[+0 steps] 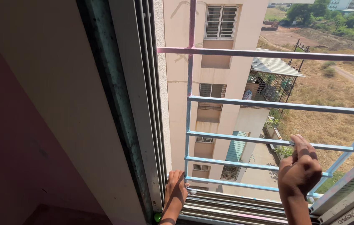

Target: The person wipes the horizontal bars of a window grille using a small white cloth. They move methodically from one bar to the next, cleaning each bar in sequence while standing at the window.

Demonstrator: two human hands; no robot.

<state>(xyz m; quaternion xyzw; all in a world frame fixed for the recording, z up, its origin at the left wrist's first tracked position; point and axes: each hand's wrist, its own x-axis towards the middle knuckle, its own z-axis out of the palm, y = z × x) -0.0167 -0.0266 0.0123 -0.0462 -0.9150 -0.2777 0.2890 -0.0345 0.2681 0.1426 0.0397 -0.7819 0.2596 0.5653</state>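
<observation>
I look out through an open window with a light blue metal grille of horizontal bars. My left hand lies flat with fingers together on the sill track, close to the window frame's corner, holding nothing. A small green object sits by that wrist. My right hand is raised in front of the lower bars, fingers curled loosely, fingertips near one bar. I cannot tell whether it touches the bar.
The sliding-window frame and a cream interior wall fill the left. A pink bar crosses the grille's top. Outside stand a tall beige building, a caged balcony and dry grassland far below.
</observation>
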